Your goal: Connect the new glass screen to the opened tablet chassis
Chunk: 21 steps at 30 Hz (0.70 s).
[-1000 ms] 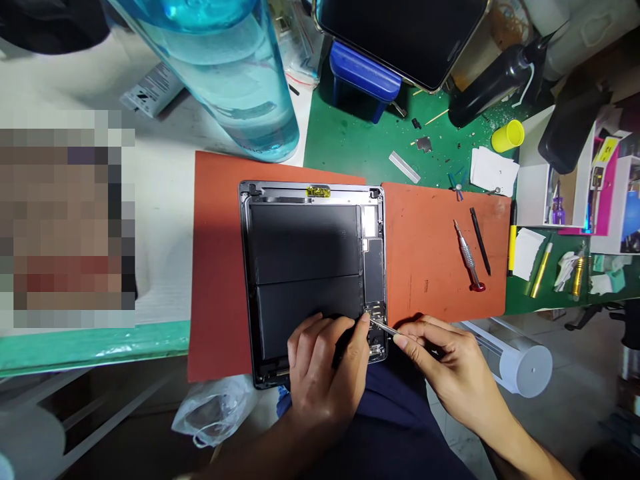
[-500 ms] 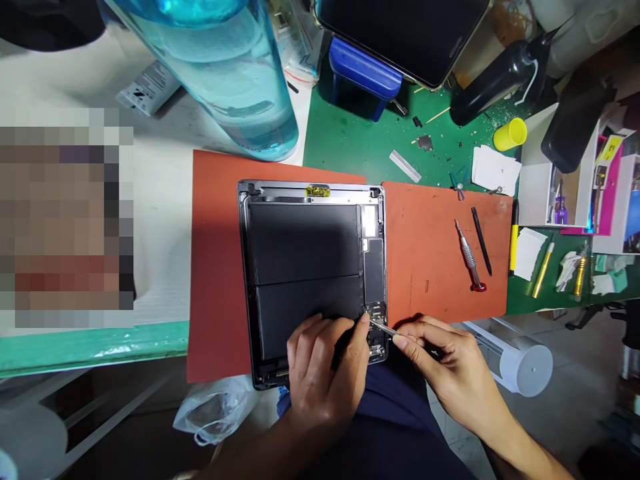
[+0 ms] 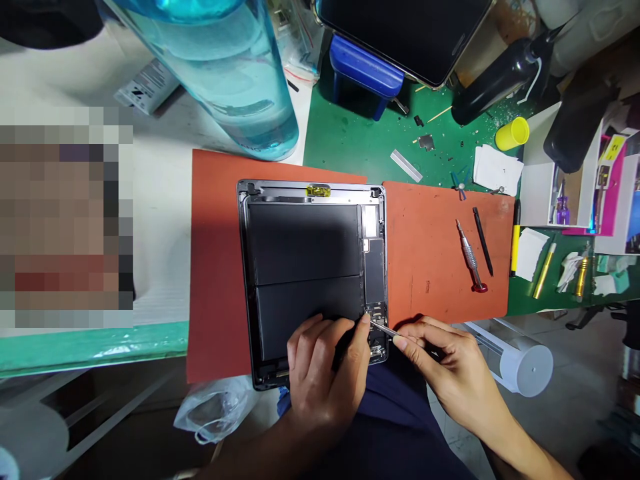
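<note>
An opened tablet (image 3: 305, 247) lies back down, its black battery cells and the circuit board along its right side exposed. My left hand (image 3: 327, 370) rests on the tablet's lower part, fingers bent and partly apart, one fingertip touching the board's lower end. From the right, my right hand (image 3: 447, 363) pinches a slim silver metal tool (image 3: 384, 328) between thumb and fingers. The tool's tip meets the board beside that left fingertip. My fingers hide the exact contact, and the tool's kind is unclear.
Orange mats (image 3: 445, 253) lie beneath and beside the tablet. On the right mat are a screwdriver (image 3: 469, 257) and a black stick (image 3: 483, 241). A large water bottle (image 3: 240, 80) and a blue stand (image 3: 365, 70) stand behind. A pixelated patch covers the left.
Both hands, the tool and the tablet keep practically the same positions. The view has shifted very slightly.
</note>
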{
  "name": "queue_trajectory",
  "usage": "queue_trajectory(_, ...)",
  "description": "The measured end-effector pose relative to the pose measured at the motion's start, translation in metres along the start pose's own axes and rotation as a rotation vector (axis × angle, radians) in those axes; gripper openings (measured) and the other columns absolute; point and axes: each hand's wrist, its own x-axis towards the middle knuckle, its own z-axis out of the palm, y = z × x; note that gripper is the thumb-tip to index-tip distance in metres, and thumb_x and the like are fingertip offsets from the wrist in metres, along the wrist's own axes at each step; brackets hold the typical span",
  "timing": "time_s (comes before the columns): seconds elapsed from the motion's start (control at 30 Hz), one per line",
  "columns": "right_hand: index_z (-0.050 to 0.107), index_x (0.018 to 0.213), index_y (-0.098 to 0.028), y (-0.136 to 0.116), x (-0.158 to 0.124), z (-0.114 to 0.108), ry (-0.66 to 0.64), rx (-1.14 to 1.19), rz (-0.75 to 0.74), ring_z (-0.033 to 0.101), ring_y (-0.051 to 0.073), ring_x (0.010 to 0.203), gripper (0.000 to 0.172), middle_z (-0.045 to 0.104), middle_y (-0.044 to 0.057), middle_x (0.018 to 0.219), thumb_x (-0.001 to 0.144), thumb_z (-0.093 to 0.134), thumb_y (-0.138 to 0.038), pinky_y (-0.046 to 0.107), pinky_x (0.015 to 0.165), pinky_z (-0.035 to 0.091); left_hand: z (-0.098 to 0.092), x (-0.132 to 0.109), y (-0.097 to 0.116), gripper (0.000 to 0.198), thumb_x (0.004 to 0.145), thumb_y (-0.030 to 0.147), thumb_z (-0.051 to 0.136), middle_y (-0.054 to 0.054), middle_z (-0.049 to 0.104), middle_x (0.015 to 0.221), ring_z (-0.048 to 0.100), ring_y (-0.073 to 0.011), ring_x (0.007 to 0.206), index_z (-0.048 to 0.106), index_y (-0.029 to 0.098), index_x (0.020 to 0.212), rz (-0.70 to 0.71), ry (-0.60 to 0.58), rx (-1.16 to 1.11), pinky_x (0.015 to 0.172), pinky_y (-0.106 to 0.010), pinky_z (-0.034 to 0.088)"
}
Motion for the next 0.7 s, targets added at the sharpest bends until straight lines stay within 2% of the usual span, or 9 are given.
queue_trajectory(0.4, 0.078, 0.087, -0.024, 0.0005, 0.0002, 0.0004, 0.009, -0.02, -0.019, 0.06, 0.017, 0.069, 0.032, 0.066, 0.002, 0.076, 0.105, 0.063, -0.045, 0.027, 0.055, 0.044, -0.0011, 0.0004, -0.0008, 0.041, 0.084, 0.0, 0.079, -0.01, 0.07, 0.1, 0.067, -0.0217, 0.097, 0.077, 0.014, 0.123, -0.004, -0.005, 0.024, 0.102, -0.047, 0.055)
queue_trajectory(0.7, 0.078, 0.088, -0.026, 0.0021, -0.0046, -0.0049, -0.016, -0.035, 0.026, 0.06, 0.017, 0.072, 0.031, 0.066, 0.002, 0.079, 0.104, 0.063, -0.049, 0.027, 0.052, 0.042, -0.002, 0.0027, -0.001, 0.041, 0.083, -0.001, 0.08, -0.011, 0.069, 0.099, 0.065, -0.022, 0.096, 0.076, 0.011, 0.122, 0.023, -0.015, 0.022, 0.1, -0.047, 0.055)
